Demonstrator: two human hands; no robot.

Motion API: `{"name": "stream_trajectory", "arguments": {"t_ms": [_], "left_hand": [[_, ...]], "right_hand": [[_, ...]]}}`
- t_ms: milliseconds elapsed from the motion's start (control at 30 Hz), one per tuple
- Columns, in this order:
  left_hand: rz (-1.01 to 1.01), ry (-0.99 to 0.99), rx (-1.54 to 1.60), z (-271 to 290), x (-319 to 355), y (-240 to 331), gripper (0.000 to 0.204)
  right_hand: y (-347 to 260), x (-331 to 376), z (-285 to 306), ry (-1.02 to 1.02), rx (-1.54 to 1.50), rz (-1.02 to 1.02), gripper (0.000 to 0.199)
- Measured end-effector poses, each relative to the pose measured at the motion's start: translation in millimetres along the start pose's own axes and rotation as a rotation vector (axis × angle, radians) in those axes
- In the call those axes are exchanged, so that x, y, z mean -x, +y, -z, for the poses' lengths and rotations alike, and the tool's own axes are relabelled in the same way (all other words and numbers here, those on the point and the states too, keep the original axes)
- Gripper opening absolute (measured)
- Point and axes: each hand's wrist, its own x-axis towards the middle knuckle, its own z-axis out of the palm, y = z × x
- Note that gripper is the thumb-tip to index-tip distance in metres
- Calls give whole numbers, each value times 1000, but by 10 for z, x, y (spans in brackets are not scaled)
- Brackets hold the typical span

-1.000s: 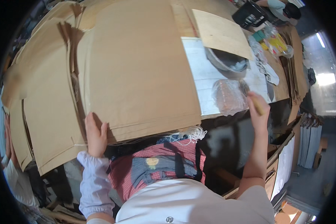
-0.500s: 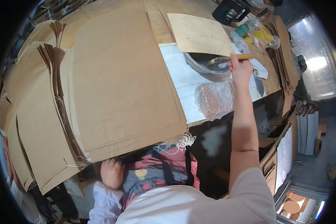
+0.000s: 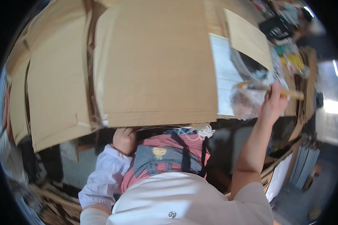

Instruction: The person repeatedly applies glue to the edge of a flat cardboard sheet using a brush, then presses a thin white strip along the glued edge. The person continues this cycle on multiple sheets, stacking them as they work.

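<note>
Brush [image 3: 274, 89] gripped in the closed right hand [image 3: 273, 105] over the bowl [image 3: 248, 65], left hand [image 3: 124, 139] curled empty under the table edge [image 3: 157, 123], cardboard stack [image 3: 154, 63] apparently unpasted — early stage, I'd judge.

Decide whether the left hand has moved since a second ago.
Yes: the left hand has dropped off the cardboard stack and now sits below its near edge.
</note>
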Motion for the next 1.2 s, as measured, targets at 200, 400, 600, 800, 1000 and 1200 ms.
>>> {"name": "stream_trajectory", "arguments": {"t_ms": [200,400,600,800,1000,1200], "left_hand": [[229,-11,430,307,131,127,6],[332,-145,70,1049,-46,210,11],[269,-149,-121,939,-453,40,18],[250,-186,-159,828,-501,-23,19],[257,-214,-112,831,-537,-20,22],[220,-155,-81,807,-556,-49,15]], "right_hand": [[-244,1312,-1076,-814,171,-97,21],[-133,1407,-1652,-1126,223,58,16],[-154,1479,-1830,-1117,221,-21,15],[-233,1592,-1868,-1041,210,-106,14],[-22,1274,-1383,-788,494,-224,13],[45,863,-847,-709,911,-143,18]]}}
